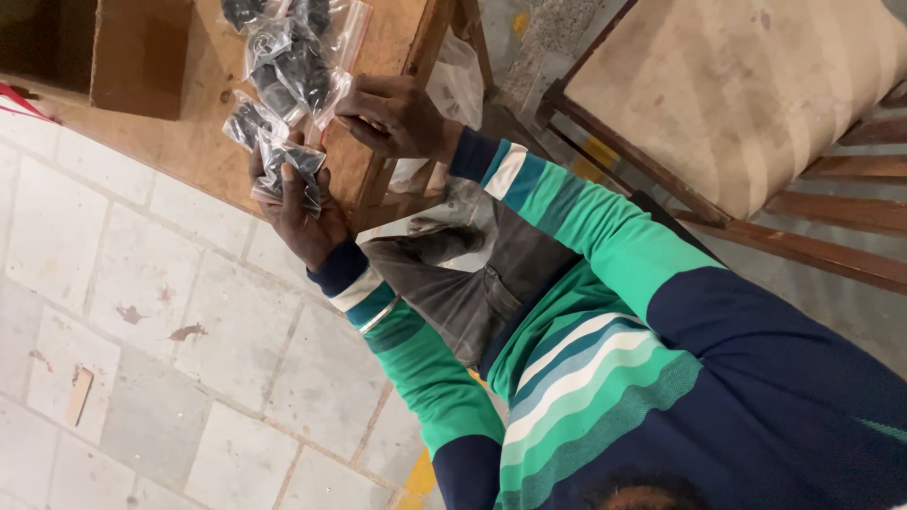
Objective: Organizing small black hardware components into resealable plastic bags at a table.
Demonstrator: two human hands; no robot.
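Seen from above: seated person in green, white and navy striped sweater, both arms stretched towards wooden worktop (203, 142) at upper left.

Left hand (300, 212) clenched round small clear bag (288, 170) of black parts, thumb across its face; bag held at near edge of worktop, just above the wood.

Right hand (397, 118) to the right of it, fingers curled, fingertips against edge of pile of clear bags (298, 61) lying on worktop. Cannot tell whether anything is actually pinched there.

Pile holds same sort of black parts, some bags with red seal strips.

Brown cardboard box (142, 57) at far left of worktop. Cushioned wooden chair (737, 94) well apart at right. Pale tiled floor (142, 331) below.
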